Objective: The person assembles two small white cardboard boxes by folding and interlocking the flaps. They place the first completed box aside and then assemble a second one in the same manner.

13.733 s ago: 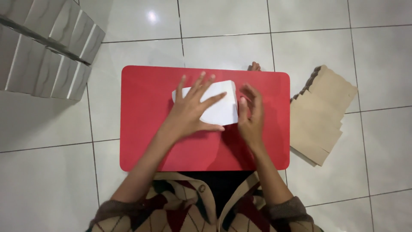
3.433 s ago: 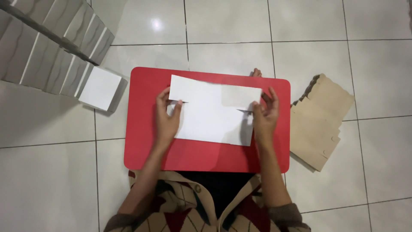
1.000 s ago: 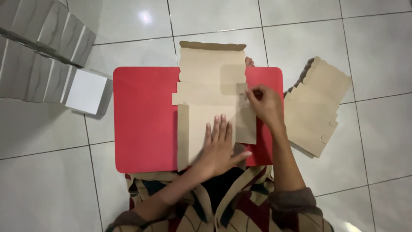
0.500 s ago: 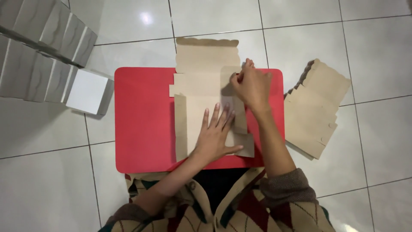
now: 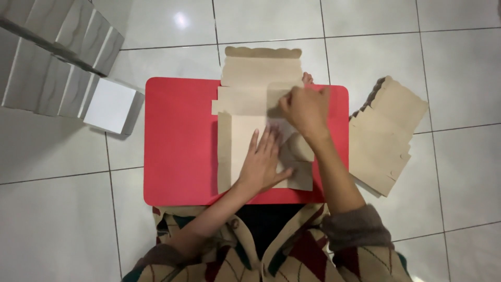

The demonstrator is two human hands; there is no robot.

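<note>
Pale glossy floor tiles (image 5: 62, 224) all around, and a low red table (image 5: 180, 141) set on them with the person sitting at its near edge. The left hand (image 5: 265, 163) lies flat, fingers spread, pressing down on the lower middle of an unfolded brown cardboard blank (image 5: 245, 102) that runs from the table's near edge up past its far edge. The right hand (image 5: 305, 108) is up by the table's far right part, fingers curled together and gripping a side flap of that same blank, lifting it a little off the surface. Just off the table's right edge, a stack of flat brown blanks (image 5: 383, 136) lies on the tiles. Off the left edge sits one folded white box (image 5: 110, 106), and beyond it, at the far left corner of the floor, rows of stacked white boxes (image 5: 49, 57).
</note>
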